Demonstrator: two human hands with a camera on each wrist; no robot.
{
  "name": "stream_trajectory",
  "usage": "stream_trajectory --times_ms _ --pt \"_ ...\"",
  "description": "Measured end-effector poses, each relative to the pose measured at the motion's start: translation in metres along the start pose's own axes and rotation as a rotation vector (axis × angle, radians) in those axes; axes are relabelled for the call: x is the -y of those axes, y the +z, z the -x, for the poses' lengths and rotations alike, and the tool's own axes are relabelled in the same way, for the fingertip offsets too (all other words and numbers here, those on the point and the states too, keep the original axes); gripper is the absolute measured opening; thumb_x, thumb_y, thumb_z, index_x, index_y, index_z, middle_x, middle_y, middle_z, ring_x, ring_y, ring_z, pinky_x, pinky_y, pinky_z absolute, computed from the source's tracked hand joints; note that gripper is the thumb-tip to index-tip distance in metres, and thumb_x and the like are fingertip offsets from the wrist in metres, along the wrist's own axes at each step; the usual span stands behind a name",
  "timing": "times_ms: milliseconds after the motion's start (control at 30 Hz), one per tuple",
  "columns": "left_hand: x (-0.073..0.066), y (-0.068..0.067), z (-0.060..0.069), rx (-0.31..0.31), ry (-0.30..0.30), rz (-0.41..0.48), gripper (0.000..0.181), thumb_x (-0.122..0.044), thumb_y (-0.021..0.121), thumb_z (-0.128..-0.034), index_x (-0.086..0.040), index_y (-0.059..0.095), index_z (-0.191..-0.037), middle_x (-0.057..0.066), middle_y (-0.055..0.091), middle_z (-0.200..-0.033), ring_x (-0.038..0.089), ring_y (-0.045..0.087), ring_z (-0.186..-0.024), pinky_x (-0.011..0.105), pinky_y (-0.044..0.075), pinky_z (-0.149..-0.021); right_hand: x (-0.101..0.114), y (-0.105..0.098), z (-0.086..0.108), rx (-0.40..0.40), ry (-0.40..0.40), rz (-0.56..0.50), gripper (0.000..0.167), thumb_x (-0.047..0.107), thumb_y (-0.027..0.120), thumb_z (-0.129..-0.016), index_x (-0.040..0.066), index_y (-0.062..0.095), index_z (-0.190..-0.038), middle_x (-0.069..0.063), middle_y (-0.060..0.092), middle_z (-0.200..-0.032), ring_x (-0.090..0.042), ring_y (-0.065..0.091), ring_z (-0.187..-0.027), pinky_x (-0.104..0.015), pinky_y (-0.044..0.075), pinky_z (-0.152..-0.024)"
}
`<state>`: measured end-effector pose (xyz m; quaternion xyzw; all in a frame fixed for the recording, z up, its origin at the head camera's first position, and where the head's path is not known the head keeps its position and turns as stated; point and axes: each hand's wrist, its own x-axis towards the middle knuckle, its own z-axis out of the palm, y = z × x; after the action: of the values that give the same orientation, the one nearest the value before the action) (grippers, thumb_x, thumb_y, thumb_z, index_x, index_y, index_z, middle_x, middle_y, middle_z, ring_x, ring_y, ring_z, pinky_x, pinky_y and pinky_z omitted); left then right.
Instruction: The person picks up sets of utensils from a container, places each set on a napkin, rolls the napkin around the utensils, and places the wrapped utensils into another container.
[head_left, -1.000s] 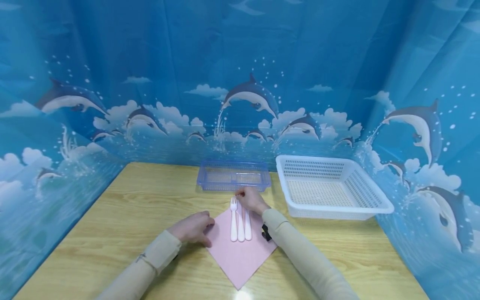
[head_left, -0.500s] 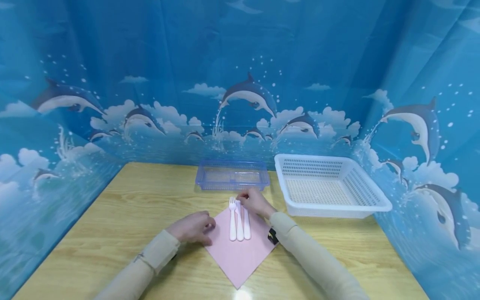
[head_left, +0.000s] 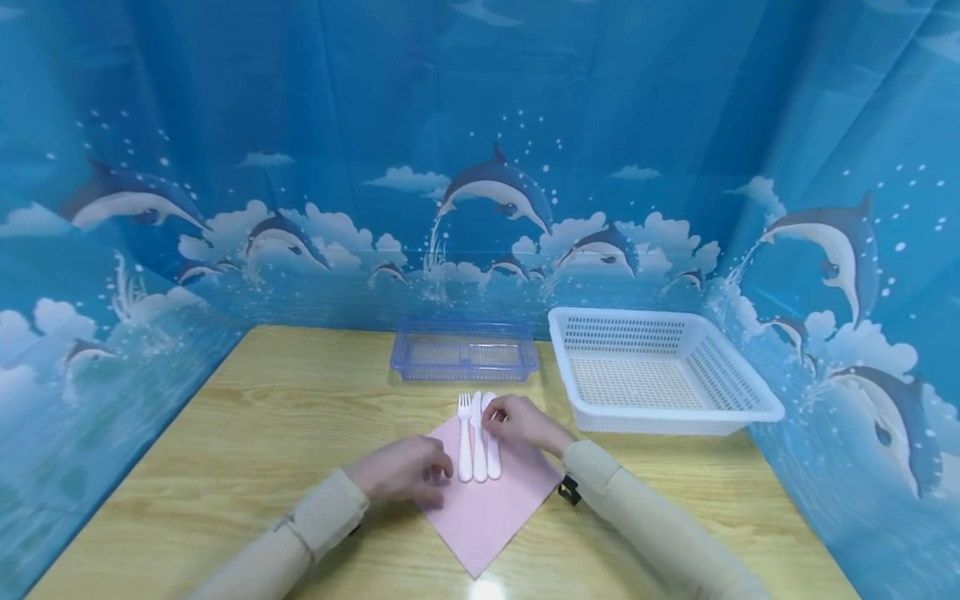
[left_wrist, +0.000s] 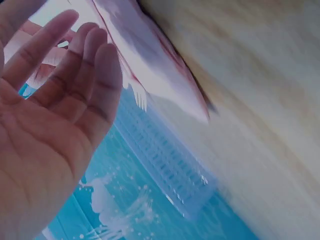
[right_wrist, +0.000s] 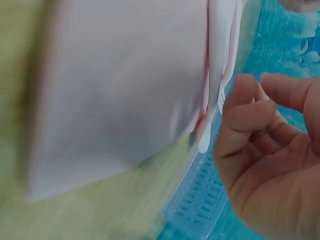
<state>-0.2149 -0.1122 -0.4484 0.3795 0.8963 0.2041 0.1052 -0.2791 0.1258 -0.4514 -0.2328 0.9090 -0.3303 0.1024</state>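
A pink napkin [head_left: 480, 525] lies on the table with one corner towards me. On it, side by side, are a white fork [head_left: 465, 450], a white knife [head_left: 479, 446] in the middle, and a third white utensil [head_left: 494, 462] with a rounded top, partly covered by my right hand. My right hand [head_left: 527, 423] is over the upper part of that third utensil; the right wrist view shows its fingers loosely bent with nothing between them. At the napkin's left edge hovers my left hand [head_left: 408, 471], fingers relaxed and holding nothing, also in the left wrist view.
A blue see-through basket [head_left: 465, 372] stands behind the napkin. To its right is a larger white basket [head_left: 667, 421]. The wood-grain table [head_left: 300, 400] meets a dolphin-patterned blue curtain [head_left: 337, 183] at the back and sides.
My right hand has drawn back towards me and to the right, uncovering the tops of the knife and the third utensil. My left hand has moved right, over the napkin's edge.
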Motion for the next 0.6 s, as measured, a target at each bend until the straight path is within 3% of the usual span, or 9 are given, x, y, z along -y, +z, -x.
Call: stream_trajectory --times_ms 200,367,600 --pt "-0.005 0.006 0.0 0.058 -0.03 0.034 0.034 -0.028 0.088 -0.065 -0.015 0.073 -0.092 -0.009 0.059 -0.082 0.004 0.053 -0.073 0.016 0.047 -0.066 -0.001 0.001 0.023 0.074 -0.003 -0.003 0.004 0.014 0.068 -0.09 0.012 0.07 -0.087 0.004 0.065 -0.078 -0.009 0.058 -0.072 -0.023 0.051 -0.067" --pt "-0.007 0.009 0.001 0.098 -0.047 0.03 0.041 -0.029 0.091 -0.0581 -0.019 0.067 -0.09 -0.007 0.057 -0.091 0.006 0.052 -0.078 0.017 0.047 -0.068 -0.01 0.002 0.036 0.108 -0.001 0.049 0.002 0.015 0.07 -0.087 0.013 0.07 -0.085 0.007 0.065 -0.077 -0.008 0.058 -0.072 -0.023 0.052 -0.069" --pt "-0.009 0.009 0.003 0.125 -0.064 -0.011 0.041 -0.027 0.089 -0.0595 -0.023 0.063 -0.091 -0.008 0.054 -0.094 0.004 0.05 -0.08 0.017 0.047 -0.07 -0.016 0.001 0.047 0.142 -0.044 0.077 0.005 0.012 0.073 -0.084 0.015 0.069 -0.082 0.007 0.065 -0.077 -0.007 0.058 -0.072 -0.022 0.051 -0.067"
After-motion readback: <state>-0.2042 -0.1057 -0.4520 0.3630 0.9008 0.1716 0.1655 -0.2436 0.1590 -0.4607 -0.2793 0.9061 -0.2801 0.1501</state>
